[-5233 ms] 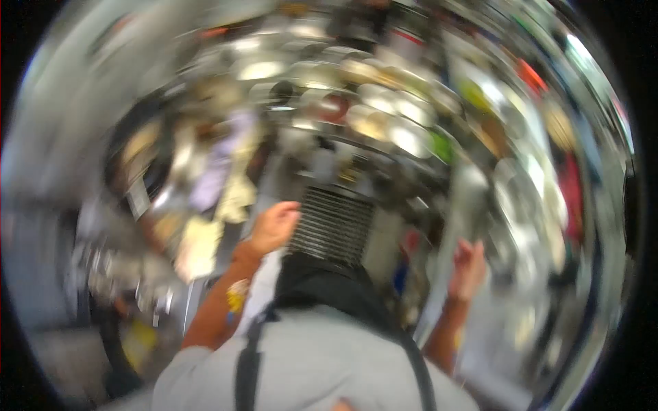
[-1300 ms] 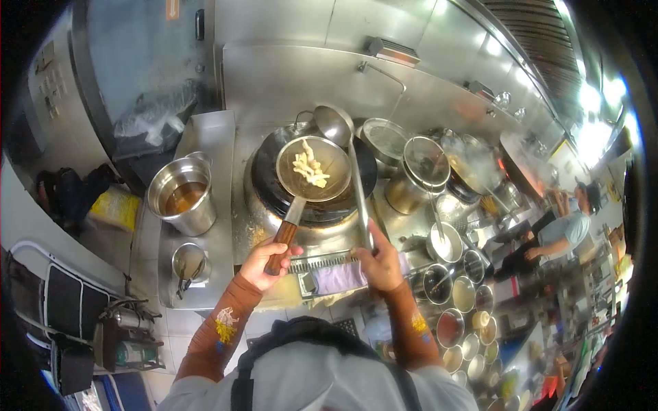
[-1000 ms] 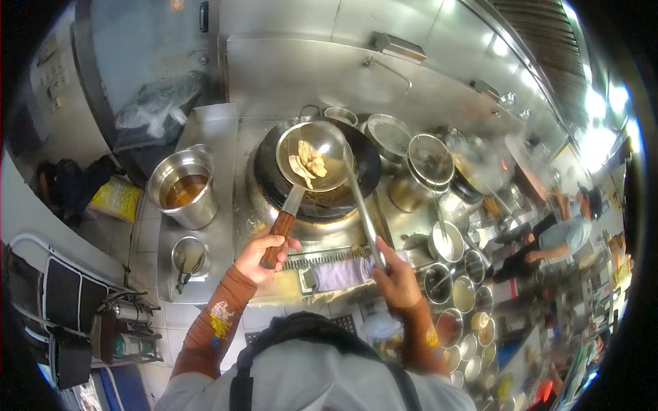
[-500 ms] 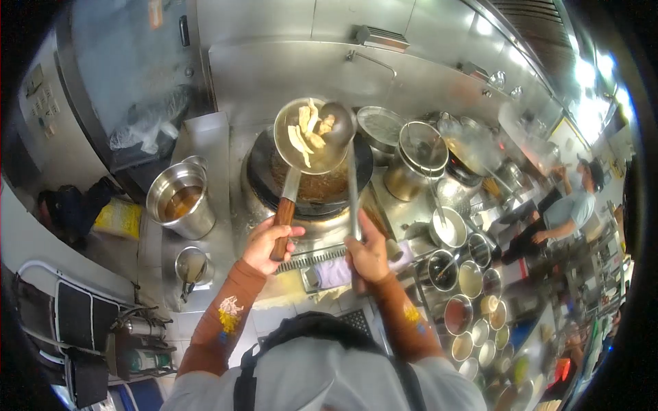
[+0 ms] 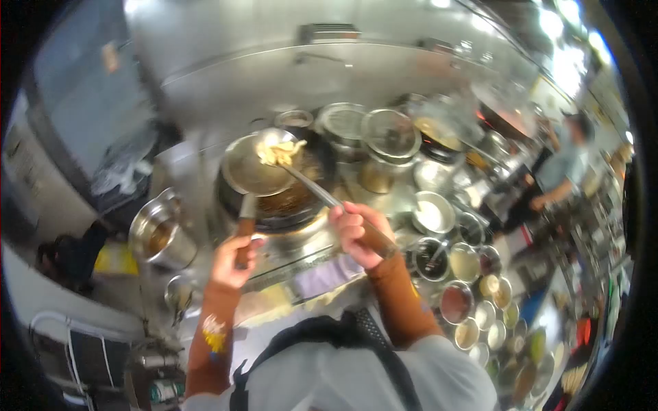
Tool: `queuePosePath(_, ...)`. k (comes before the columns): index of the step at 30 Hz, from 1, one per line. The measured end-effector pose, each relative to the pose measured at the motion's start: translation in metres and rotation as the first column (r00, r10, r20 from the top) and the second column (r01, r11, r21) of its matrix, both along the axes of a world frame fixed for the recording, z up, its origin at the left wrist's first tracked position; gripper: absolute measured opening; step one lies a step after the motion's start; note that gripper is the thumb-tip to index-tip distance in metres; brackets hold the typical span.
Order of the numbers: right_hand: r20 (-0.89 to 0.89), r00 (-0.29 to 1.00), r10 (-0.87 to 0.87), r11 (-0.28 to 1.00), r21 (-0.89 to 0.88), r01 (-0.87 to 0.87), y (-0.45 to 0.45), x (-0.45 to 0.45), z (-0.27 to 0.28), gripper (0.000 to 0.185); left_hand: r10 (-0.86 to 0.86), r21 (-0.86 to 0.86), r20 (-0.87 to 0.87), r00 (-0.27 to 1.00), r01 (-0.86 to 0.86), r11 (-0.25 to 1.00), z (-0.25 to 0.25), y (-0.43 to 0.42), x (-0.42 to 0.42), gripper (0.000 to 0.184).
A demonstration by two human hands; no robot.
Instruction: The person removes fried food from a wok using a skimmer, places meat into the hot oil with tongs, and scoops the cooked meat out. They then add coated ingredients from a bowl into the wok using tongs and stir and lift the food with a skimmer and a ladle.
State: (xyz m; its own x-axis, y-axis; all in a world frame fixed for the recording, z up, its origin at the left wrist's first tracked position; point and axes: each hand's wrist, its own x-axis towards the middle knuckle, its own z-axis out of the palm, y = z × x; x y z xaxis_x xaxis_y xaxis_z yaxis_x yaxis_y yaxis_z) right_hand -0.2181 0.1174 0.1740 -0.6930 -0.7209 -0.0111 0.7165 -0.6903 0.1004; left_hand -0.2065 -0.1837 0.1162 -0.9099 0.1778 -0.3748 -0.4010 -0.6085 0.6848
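My left hand (image 5: 234,262) is closed round the wooden handle of a round strainer (image 5: 240,170), held over a dark wok (image 5: 322,161). In my right hand (image 5: 362,235) is the long handle of a metal ladle (image 5: 310,183). Its bowl is above the strainer's right side. Pale yellowish food strips (image 5: 279,152) lie at the ladle's bowl; blur hides whether some still rest on the strainer. Dark brown contents show in the wok below.
Left of the wok stands a steel pot (image 5: 181,250) with brown liquid. To the right are a strainer on a pot (image 5: 378,179), a bowl of white stuff (image 5: 433,212) and several seasoning containers (image 5: 457,301). A co-worker (image 5: 562,171) stands far right beside another wok.
The ladle has swung from the strainer's right edge to above it, and the food strips are now at its bowl. My right hand has turned over. The whole view has shifted and blurred.
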Motion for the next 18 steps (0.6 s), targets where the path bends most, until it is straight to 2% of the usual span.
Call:
queuePosePath(1, -0.031, 1.000, 0.004, 0.999, -0.051, -0.006, 0.020, -0.005, 0.006, 0.019, 0.022, -0.006, -0.022, 1.000, -0.022, 1.000, 0.001, 0.005, 0.002, 0.025)
queuePosePath(4, -0.101, 0.981, -0.167, 0.980, 0.097, 0.176, 0.089, -0.022, 0.036, 0.019, 0.100, -0.032, -0.014, 0.995, -0.100, 0.994, 0.007, 0.020, 0.010, 0.026)
queuePosePath(5, -0.150, 0.979, -0.138, 0.983, 0.096, 0.153, 0.118, -0.032, 0.042, 0.017, 0.131, -0.034, -0.022, 0.991, -0.132, 0.991, 0.005, 0.023, 0.013, 0.026)
queuePosePath(6, -0.238, 0.940, -0.244, 0.924, 0.237, 0.300, 0.147, -0.043, 0.048, 0.014, 0.155, -0.041, -0.003, 0.988, -0.155, 0.987, 0.008, 0.026, 0.017, 0.027)
queuePosePath(7, -0.336, 0.884, -0.325, 0.825, 0.356, 0.438, 0.175, -0.055, 0.053, 0.012, 0.183, -0.049, 0.018, 0.983, -0.182, 0.982, 0.012, 0.029, 0.022, 0.027)
queuePosePath(9, -0.520, 0.769, -0.372, 0.594, 0.503, 0.628, 0.231, -0.082, 0.062, 0.010, 0.238, -0.020, 0.051, 0.970, -0.238, 0.971, 0.012, 0.032, 0.032, 0.029)
queuePosePath(11, -0.560, 0.734, -0.384, 0.369, 0.636, 0.678, 0.287, -0.118, 0.063, 0.006, 0.288, 0.009, 0.009, 0.958, -0.288, 0.958, 0.017, 0.044, 0.043, 0.032)
queuePosePath(13, -0.561, 0.693, -0.452, 0.083, 0.747, 0.659, 0.327, -0.157, 0.064, 0.006, 0.356, -0.010, 0.012, 0.934, -0.356, 0.934, 0.024, 0.058, 0.051, 0.032)
queuePosePath(16, -0.712, 0.692, -0.115, -0.311, 0.688, 0.656, 0.401, -0.238, 0.019, 0.005, 0.429, -0.058, 0.002, 0.903, -0.429, 0.902, 0.029, 0.076, 0.058, 0.030)
queuePosePath(18, -0.691, 0.719, 0.071, -0.560, 0.569, 0.602, 0.442, -0.292, -0.020, 0.007, 0.460, -0.073, -0.003, 0.888, -0.459, 0.886, 0.031, 0.087, 0.054, 0.029)
